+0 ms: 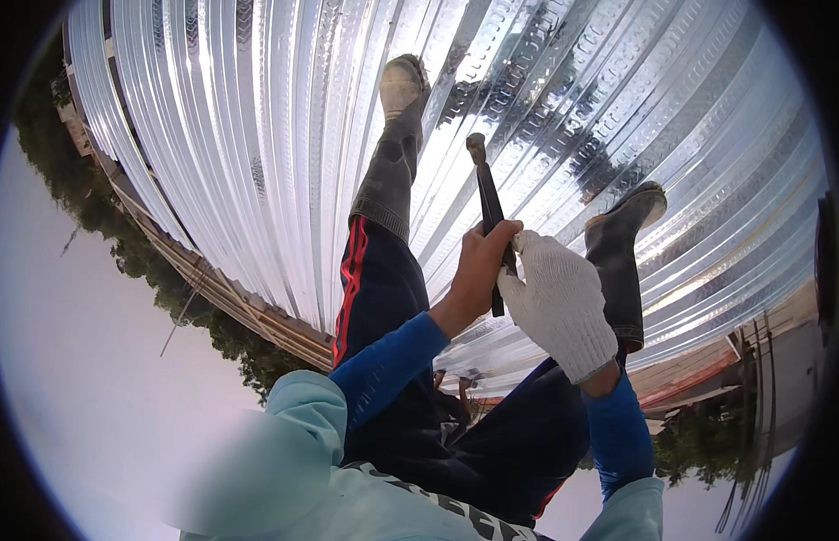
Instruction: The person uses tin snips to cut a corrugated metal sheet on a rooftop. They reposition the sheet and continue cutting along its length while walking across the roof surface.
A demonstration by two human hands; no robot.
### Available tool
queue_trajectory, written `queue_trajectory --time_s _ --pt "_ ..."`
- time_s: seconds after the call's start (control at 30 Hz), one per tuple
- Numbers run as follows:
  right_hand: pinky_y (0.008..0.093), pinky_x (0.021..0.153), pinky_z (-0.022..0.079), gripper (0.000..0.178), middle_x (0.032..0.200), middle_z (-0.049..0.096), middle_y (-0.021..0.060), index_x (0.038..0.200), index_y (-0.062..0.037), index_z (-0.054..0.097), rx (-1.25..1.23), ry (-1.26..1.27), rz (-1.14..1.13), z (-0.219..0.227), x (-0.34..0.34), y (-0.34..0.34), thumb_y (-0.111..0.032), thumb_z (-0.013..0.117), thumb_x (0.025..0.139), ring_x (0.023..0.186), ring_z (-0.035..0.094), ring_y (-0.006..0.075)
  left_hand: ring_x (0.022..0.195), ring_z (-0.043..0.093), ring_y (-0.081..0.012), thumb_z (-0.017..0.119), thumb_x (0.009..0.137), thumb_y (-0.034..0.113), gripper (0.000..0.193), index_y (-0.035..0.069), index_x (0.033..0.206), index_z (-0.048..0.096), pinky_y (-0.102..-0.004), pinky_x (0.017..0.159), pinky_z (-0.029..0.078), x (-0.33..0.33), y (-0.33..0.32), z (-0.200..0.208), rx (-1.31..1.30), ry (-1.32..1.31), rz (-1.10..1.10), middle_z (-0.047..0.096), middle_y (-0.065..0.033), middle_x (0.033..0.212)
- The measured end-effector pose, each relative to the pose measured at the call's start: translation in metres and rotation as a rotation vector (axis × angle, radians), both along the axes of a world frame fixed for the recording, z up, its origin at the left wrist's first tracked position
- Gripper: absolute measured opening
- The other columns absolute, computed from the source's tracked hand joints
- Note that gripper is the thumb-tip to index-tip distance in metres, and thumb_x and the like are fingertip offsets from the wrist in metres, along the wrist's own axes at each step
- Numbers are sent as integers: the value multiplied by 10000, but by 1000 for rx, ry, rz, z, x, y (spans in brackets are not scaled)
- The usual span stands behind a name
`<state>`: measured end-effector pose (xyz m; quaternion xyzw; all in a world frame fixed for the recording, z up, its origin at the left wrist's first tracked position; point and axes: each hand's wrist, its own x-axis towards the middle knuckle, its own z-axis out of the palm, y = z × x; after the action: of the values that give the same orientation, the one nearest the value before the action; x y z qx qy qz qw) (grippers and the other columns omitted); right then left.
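Observation:
My left hand (480, 270) is bare below a blue sleeve and closed around the shaft of a dark, long hammer-like tool (488, 194). A small brownish knobbed end points up and away from me, while the narrow lower end sticks out beneath my hands. A white knitted glove covers my right hand (559, 293). Its fingers and thumb close in at the shaft, right against my left hand; part of that grip is hidden. Both hands are in front of my body, above the ribbed metal sheets (284, 162).
My dark boots (403, 113) stand apart on the shiny, sloping sheets, which carry raised ribs and rows of embossed marks. Along the left a sheet edge (185, 236) borders trees and sky. Low structures (690, 388) and cables (762, 406) show at the lower right.

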<state>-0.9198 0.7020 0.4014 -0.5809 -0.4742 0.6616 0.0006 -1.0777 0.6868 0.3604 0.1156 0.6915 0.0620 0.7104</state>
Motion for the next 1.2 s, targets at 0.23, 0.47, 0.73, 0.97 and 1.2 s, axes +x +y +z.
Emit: queue_trajectory --time_s 0.23,0.47,0.73,0.97,1.2 --pt "308 815 627 477 1107 711 154 1314 10 600 131 106 151 11 -32 98 -291 713 962 948 756 211 506 491 -153 714 904 361 334 43 909 614 -326 519 420 -62 56 -14 -93 -18 242 520 -35 632" --pt "313 828 617 465 1109 707 138 1327 3 601 86 -30 158 37 -45 151 -293 686 979 951 746 203 505 435 -103 696 875 331 290 79 820 563 -301 450 325 -77 119 -18 -227 -78 239 493 -1 664" --pt "319 843 606 453 1111 704 120 1342 -4 601 94 -165 73 54 -50 198 -295 656 999 954 736 194 530 426 -87 697 871 323 296 61 877 559 -292 462 324 -89 160 -3 -208 -146 182 470 13 686" --pt "324 857 597 444 1113 700 103 1355 -10 602 27 -186 -162 68 -55 218 -297 629 1017 958 727 186 512 415 -90 704 876 342 325 56 903 550 -300 442 343 -105 151 -12 -93 -83 306 471 15 682" --pt "213 754 566 469 1100 702 92 1358 6 585 -353 -242 -322 44 -103 179 -302 658 1012 892 689 107 591 528 -142 676 939 490 529 -19 813 609 -352 528 426 -106 167 -1 -12 -25 331 585 -65 694"
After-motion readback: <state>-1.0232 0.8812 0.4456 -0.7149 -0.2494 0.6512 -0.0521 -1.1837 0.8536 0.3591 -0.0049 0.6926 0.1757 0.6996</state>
